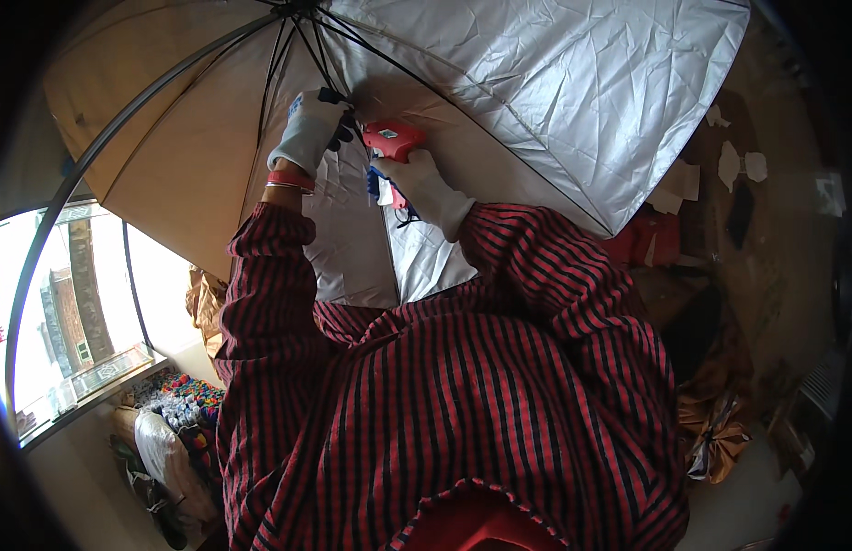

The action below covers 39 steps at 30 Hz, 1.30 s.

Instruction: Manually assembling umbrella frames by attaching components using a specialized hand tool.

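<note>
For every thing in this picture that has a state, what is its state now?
umbrella: open, silver lining and ribs visible
red tool: gripped, held at the ribs
left hand: gloved, on the ribs
right hand: gloved, closed on the red tool

The person wears a long-sleeved shirt (pixel 463 386) with narrow red and black stripes, filling the lower middle of the frame. Both hands are covered by pale grey-white work gloves: the left hand (pixel 311 129) and the right hand (pixel 424 188), upper centre. A red band and a thin bangle (pixel 288 182) circle the left wrist.
</note>
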{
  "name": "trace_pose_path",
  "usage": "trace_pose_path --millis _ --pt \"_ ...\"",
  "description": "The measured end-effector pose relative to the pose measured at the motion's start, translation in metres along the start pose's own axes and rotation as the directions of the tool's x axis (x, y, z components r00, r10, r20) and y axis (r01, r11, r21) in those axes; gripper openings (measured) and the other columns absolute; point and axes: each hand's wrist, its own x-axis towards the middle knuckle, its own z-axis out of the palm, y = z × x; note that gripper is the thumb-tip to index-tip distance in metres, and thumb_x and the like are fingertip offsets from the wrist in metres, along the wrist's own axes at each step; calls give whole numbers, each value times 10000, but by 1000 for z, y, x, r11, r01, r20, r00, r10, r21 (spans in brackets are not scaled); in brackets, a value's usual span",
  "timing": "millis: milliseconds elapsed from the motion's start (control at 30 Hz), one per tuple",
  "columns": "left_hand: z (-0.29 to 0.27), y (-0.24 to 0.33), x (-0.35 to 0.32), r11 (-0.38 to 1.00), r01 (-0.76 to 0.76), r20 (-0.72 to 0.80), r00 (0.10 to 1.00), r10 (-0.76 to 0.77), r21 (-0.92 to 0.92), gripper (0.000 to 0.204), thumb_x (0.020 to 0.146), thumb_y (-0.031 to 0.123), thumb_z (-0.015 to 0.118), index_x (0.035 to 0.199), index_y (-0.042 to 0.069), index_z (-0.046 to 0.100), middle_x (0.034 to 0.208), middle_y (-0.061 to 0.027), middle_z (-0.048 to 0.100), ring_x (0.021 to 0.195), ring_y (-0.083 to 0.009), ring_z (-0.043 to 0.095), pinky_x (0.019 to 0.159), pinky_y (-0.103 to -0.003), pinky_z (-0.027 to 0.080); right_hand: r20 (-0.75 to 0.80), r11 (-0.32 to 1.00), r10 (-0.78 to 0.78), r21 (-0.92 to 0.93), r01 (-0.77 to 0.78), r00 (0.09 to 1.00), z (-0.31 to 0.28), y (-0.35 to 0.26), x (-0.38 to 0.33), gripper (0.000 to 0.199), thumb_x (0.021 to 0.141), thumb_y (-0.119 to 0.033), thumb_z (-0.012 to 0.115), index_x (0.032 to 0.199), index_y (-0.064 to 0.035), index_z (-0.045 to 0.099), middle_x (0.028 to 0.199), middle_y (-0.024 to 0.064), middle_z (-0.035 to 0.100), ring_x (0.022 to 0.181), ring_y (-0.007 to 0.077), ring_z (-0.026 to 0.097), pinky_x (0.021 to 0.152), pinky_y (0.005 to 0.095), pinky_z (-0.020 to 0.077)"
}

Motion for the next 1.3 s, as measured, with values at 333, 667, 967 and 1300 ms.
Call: trace_pose_path --millis 333,667,967,1300 --pt "2 3 4 1000 -11 71 997 10 21 158 918 150 568 957 15 642 747 -105 700 485 -191 631 367 -284 429 174 999 39 29 -45 984 -29 -1 21 323 858 -264 712 1012 3 618 842 66 643 738 137 629 645 298 515" --pt "-6 7 -2 986 -47 114 993 29 162 199 917 161 557 840 56 706 687 -57 704 513 -142 649 435 -257 490 648 799 287 245 -549 706 -51 -2 47 246 963 -242 557 1092 -43 622 1074 66 674 966 140 641 872 282 506" --pt "-28 -9 -5 935 -148 290 925 247 -323 219 921 108 537 1020 -29 677 757 -88 708 515 -115 609 408 -202 395 782 630 235 330 -703 578 -44 -3 45 197 951 -215 555 1056 -50 586 939 101 676 828 209 665 784 367 542" --pt "-17 7 -13 995 -98 112 989 94 31 198 909 159 552 961 14 676 708 -79 685 491 -131 609 388 -250 415 400 842 260 352 -409 879 -25 -26 18 172 912 -189 652 1001 -43 637 828 47 660 673 161 637 568 289 524"
